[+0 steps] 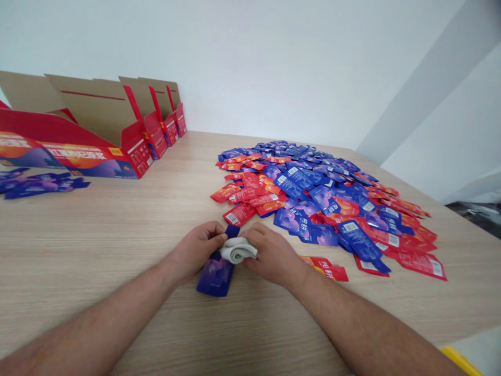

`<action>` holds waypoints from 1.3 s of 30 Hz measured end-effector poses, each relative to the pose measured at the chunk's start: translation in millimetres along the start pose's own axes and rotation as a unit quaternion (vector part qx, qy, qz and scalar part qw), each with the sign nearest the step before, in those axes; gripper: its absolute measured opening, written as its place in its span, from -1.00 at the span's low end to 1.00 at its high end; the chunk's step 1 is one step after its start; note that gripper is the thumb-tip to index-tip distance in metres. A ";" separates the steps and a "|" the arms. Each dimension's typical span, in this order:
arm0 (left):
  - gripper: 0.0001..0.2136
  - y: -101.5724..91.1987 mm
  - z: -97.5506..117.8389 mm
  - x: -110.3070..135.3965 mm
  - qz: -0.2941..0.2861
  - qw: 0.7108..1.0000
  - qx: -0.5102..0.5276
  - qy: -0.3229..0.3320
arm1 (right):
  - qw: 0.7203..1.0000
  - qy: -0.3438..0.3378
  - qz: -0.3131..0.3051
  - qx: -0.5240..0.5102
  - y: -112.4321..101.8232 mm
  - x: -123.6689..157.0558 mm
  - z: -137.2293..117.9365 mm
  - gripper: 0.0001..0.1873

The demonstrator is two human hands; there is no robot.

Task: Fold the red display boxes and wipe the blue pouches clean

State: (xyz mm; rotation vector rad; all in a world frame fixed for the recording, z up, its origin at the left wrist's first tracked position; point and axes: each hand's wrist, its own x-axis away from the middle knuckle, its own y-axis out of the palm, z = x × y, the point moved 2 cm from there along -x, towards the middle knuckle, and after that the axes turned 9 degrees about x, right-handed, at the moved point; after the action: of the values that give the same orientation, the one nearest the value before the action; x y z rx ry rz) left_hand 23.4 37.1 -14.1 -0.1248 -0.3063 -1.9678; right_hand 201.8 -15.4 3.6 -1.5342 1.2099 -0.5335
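A blue-purple sachet [216,274] lies on the wooden table [117,245] in front of me. My left hand [193,250] is closed, pinching the sachet's upper edge. My right hand [274,256] is closed around a small folded white cloth [238,249], which rests on the top of the sachet. The two hands nearly meet over the cloth. A red sachet [326,269] lies just right of my right wrist.
A large heap of blue and red sachets [321,198] covers the table's right half. At the back left stand several open red cardboard boxes [129,141]. A few blue sachets [39,185] lie at the far left. A white wall runs behind.
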 end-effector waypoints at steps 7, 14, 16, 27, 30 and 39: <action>-0.78 -0.5 -0.4 -0.2 -0.011 1.000 -0.026 0.003 | 0.999 -0.037 -0.034 0.011 2.5 1.6 -4.3 -0.69; -0.78 -1.8 -0.9 -1.1 -0.004 1.000 -0.012 0.007 | 0.999 -0.020 -0.029 0.012 3.0 0.1 -3.5 -0.69; -0.77 -1.3 -0.6 -0.7 -0.011 1.000 -0.025 0.003 | 0.998 -0.040 -0.046 0.014 4.3 0.4 -5.3 -0.69; -0.77 -0.1 0.4 -0.1 -0.016 1.000 -0.025 0.007 | 0.999 -0.027 -0.026 0.016 1.1 1.4 -5.8 -0.69; -0.77 -0.8 0.5 -0.4 -0.005 1.000 -0.008 0.015 | 1.000 0.013 0.006 0.007 -0.8 0.5 -2.9 -0.70; -0.76 -1.6 1.5 0.1 0.002 1.000 -0.021 0.016 | 1.000 0.016 0.011 0.007 -0.2 0.8 -4.0 -0.69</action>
State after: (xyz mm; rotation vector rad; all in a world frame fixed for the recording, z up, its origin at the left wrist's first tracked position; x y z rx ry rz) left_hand 21.8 38.0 -12.9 -0.1201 -0.2427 -1.9720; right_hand 198.9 -18.0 4.9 -1.5036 1.2438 -0.5516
